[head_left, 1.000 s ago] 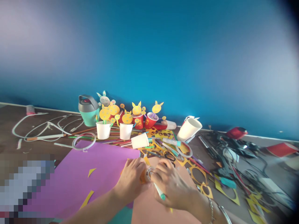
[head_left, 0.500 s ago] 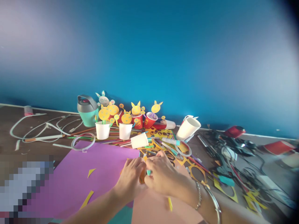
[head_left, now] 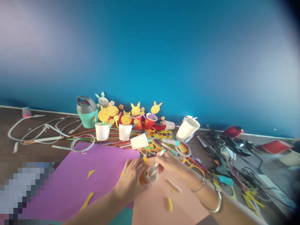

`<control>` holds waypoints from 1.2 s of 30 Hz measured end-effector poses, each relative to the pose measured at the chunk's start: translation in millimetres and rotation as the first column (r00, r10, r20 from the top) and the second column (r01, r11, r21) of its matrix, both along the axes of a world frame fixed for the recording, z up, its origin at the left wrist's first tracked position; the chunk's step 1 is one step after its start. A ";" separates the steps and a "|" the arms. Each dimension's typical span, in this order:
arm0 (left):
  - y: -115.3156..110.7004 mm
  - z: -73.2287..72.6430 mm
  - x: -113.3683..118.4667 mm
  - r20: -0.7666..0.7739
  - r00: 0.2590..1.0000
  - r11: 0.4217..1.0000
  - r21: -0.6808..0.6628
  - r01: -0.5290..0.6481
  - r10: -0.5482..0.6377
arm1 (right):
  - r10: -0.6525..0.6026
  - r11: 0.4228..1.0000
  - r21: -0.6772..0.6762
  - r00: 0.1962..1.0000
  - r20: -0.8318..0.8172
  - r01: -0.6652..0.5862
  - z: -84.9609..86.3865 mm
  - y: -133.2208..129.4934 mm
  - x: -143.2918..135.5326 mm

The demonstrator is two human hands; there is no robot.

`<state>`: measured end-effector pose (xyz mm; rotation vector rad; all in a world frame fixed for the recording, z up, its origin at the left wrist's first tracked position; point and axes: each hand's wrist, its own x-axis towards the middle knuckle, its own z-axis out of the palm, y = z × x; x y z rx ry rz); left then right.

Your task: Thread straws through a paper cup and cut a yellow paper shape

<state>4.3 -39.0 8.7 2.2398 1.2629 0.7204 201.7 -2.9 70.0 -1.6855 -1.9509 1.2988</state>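
Observation:
My left hand rests on the sheets with curled fingers, steadying a small ring with a clear rim. Under the fingers shows an orange piece, mostly hidden; I cannot make out its kind. In my right hand is a slim white marker with a teal end, held slanted, its lower tip inside the ring. Beneath lie a purple paper sheet and a pale pink sheet. A thin white stick and a yellow paper scrap lie below my right hand.
Paper cups with yellow animal faces stand behind, beside a teal flask. A white cup lies tipped. Cut yellow paper, pencils and tape rolls spread at the back; cables tangle at the right. A blue wall rises behind.
My right hand has shifted right and opened away from the left fingers, uncovering the ring and the marker. The white stick now shows on the pink sheet. My left hand has barely moved.

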 end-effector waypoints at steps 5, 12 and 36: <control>1.1 -1.5 -0.7 -0.008 1.000 1.000 -0.016 0.008 -0.008 | -0.065 0.983 0.149 0.967 -0.247 0.105 6.6 -27.2 22.9; 2.9 4.7 -4.7 0.039 0.998 0.998 -0.044 0.054 -0.053 | 0.051 0.735 0.655 0.978 0.202 -0.174 -43.9 -63.6 7.7; 19.5 -3.8 -22.0 -0.129 0.961 0.963 -0.088 -0.255 0.243 | -0.197 0.462 0.885 0.980 0.038 0.059 -74.5 -19.0 11.7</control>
